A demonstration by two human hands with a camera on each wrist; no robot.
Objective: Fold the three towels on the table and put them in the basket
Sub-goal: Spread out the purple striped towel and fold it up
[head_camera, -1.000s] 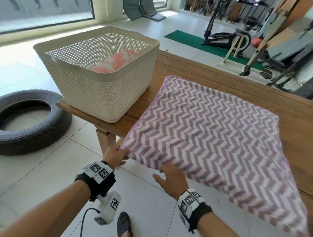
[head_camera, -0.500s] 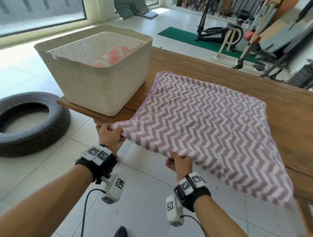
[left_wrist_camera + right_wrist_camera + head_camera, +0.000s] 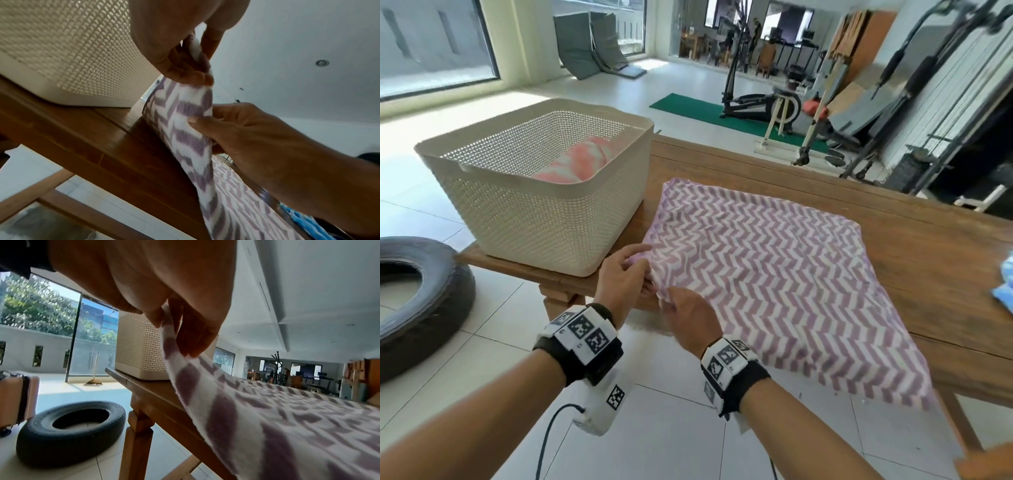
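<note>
A purple-and-white zigzag towel (image 3: 774, 281) lies spread on the wooden table (image 3: 914, 260), its near right part hanging over the front edge. My left hand (image 3: 643, 270) pinches its near left corner (image 3: 197, 69) between thumb and fingers. Right beside it, my right hand (image 3: 671, 301) pinches the same edge (image 3: 170, 337) a little lower. A cream perforated basket (image 3: 544, 219) stands at the table's left end with a rolled pink-and-white towel (image 3: 575, 161) inside. A blue towel (image 3: 1005, 284) shows at the right edge of the head view.
A black tyre (image 3: 417, 301) lies on the tiled floor left of the table. Gym machines (image 3: 763, 102) and a green mat stand beyond the far edge. The basket's wall (image 3: 61, 48) is close to my left hand.
My hands have moved together along the towel's near edge, from well apart to side by side at its near left corner. The corner has risen above the table's front edge.
</note>
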